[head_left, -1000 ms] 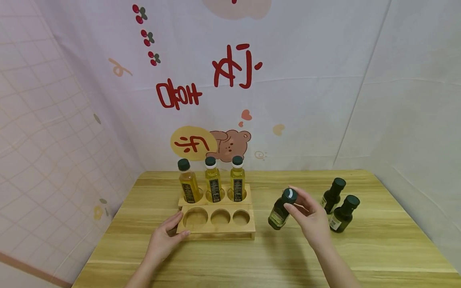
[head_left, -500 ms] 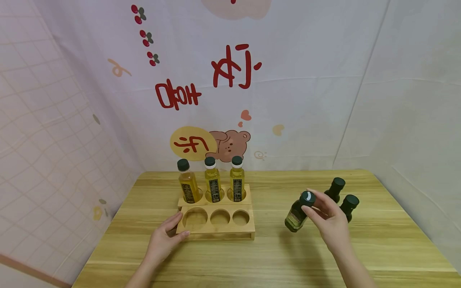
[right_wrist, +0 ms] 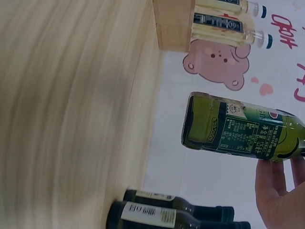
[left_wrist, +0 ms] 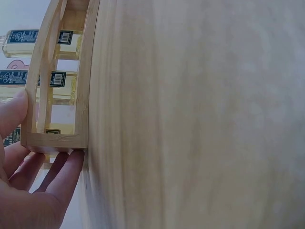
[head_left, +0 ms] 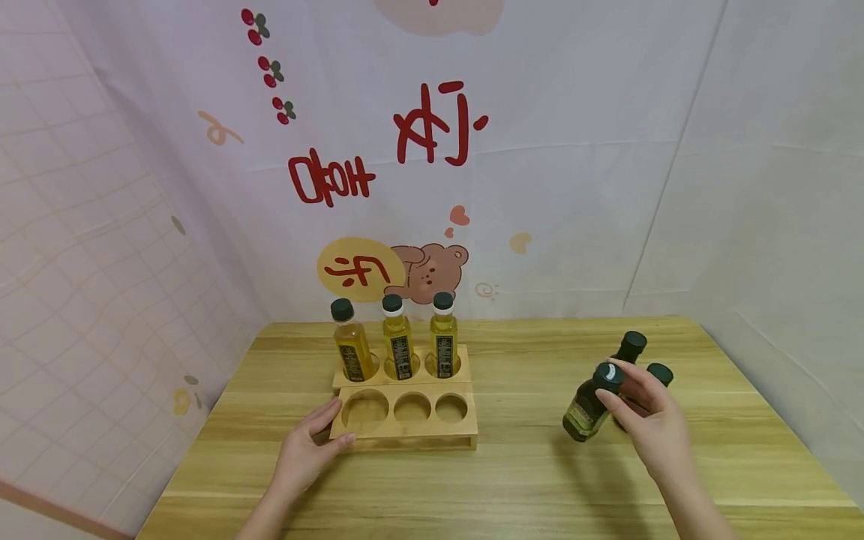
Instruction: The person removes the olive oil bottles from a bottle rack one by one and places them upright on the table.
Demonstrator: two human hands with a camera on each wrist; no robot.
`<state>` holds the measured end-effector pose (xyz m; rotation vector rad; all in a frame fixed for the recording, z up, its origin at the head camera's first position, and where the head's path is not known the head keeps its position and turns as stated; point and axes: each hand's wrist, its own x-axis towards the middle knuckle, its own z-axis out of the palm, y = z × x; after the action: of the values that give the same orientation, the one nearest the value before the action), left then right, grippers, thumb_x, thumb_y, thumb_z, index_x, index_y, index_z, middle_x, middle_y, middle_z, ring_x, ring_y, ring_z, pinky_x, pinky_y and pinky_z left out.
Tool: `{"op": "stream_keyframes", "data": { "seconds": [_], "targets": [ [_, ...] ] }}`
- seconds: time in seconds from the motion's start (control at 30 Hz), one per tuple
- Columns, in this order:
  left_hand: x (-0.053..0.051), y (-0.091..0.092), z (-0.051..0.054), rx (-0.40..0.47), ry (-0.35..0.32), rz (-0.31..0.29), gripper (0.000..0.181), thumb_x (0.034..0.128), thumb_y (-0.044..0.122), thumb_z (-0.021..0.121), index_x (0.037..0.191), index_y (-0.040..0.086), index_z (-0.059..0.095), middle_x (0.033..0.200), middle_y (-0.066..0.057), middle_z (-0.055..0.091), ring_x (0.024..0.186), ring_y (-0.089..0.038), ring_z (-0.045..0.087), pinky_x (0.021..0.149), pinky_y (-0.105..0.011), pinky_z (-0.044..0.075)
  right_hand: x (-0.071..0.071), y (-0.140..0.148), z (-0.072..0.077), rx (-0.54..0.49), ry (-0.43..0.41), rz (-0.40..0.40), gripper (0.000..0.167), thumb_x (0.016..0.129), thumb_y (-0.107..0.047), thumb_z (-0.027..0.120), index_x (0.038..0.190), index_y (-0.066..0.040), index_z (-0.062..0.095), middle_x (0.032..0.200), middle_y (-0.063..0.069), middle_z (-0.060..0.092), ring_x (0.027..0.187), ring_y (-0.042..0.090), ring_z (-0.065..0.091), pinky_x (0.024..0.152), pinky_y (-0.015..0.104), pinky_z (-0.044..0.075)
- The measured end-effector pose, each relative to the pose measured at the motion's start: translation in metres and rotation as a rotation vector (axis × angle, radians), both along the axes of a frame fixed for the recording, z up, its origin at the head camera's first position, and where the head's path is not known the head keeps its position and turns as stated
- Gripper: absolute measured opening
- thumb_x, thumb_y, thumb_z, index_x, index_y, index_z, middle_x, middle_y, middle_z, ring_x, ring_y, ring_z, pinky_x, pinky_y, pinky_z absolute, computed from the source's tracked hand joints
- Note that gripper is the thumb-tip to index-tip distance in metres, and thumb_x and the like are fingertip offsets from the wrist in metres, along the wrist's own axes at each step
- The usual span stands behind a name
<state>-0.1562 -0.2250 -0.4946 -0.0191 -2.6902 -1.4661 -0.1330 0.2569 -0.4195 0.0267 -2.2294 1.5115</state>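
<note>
In the head view my right hand (head_left: 649, 420) pinches a dark green glass bottle (head_left: 586, 411) by its cap and neck. The bottle is tilted and hangs above the table; the right wrist view shows the printed label of this green bottle (right_wrist: 248, 129). Two more dark bottles stand behind it, a far one (head_left: 631, 345) and a nearer one (head_left: 660, 373) mostly hidden by the hand. My left hand (head_left: 305, 448) holds the left end of a two-step wooden rack (head_left: 405, 429), thumb and fingers on its corner in the left wrist view.
Three bottles of yellow oil, a left one (head_left: 354, 358), a middle one (head_left: 400, 349) and a right one (head_left: 445, 349), stand in the rack's back row. Its front row has three round holes. A printed cloth (head_left: 553, 187) hangs behind the wood-grain table (head_left: 513, 487).
My right hand has carried the green bottle to the right, away from the rack and towards the two standing bottles. The left hand keeps its place on the rack.
</note>
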Motion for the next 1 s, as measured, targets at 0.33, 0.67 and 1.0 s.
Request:
{"op": "stream_keyframes", "data": {
  "seconds": [0.33, 0.67, 1.0],
  "targets": [
    [-0.001, 0.000, 0.000, -0.002, -0.001, 0.000, 0.073, 0.0799, 0.029, 0.085, 0.142, 0.006, 0.053, 0.149, -0.009, 0.047, 0.140, -0.033, 0.036, 0.112, -0.048, 0.032, 0.011, 0.021, -0.004, 0.033, -0.106, -0.089, 0.050, 0.091, -0.015, 0.075, 0.138, -0.012, 0.059, 0.104, -0.024, 0.066, 0.095, -0.006, 0.060, 0.075, 0.008, 0.048],
    [0.000, 0.000, -0.001, 0.008, 0.005, -0.001, 0.072, 0.0806, 0.027, 0.084, 0.142, 0.006, 0.054, 0.149, -0.009, 0.047, 0.140, -0.033, 0.037, 0.110, -0.048, 0.035, 0.021, 0.040, -0.005, 0.029, -0.166, -0.148, 0.053, 0.090, -0.021, 0.076, 0.140, -0.014, 0.058, 0.107, -0.028, 0.061, 0.095, -0.011, 0.058, 0.074, 0.006, 0.048],
    [0.000, 0.000, -0.001, 0.011, 0.007, -0.004, 0.072, 0.0807, 0.028, 0.084, 0.142, 0.006, 0.053, 0.149, -0.009, 0.047, 0.141, -0.032, 0.036, 0.111, -0.048, 0.034, 0.027, 0.058, -0.008, 0.000, -0.247, -0.188, 0.055, 0.088, -0.026, 0.078, 0.139, -0.018, 0.058, 0.100, -0.031, 0.064, 0.091, -0.014, 0.058, 0.069, 0.007, 0.048]
  ]
}}
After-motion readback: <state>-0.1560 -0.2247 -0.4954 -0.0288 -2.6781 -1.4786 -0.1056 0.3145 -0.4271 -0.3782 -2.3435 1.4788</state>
